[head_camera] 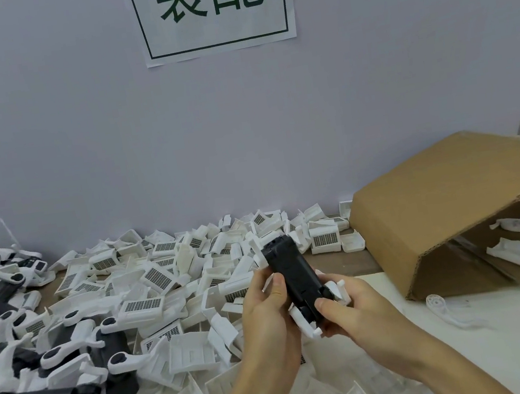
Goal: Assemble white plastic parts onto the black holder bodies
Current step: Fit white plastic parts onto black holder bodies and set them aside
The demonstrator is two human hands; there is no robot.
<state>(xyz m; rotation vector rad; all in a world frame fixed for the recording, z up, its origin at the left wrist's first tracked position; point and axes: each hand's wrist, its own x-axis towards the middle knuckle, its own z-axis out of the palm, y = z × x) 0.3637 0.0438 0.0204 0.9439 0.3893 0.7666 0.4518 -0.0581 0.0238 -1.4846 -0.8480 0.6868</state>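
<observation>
I hold a black holder body [291, 269] above the table, tilted with its top end away from me. My left hand [269, 310] grips its left side, thumb across the black face. My right hand [345, 305] grips the lower end, thumb pressing on the black body. White plastic parts [306, 323] stick out at that lower end between my two hands, and another white piece [258, 254] shows at the top left of the body. How firmly these white parts sit on the body is not visible.
A heap of loose white plastic parts [149, 280] covers the table to the left and back. Assembled black-and-white holders [59, 355] pile up at far left. An open cardboard box [455, 201] lies on its side at right, with white parts inside. A paper sign [213, 8] hangs on the wall.
</observation>
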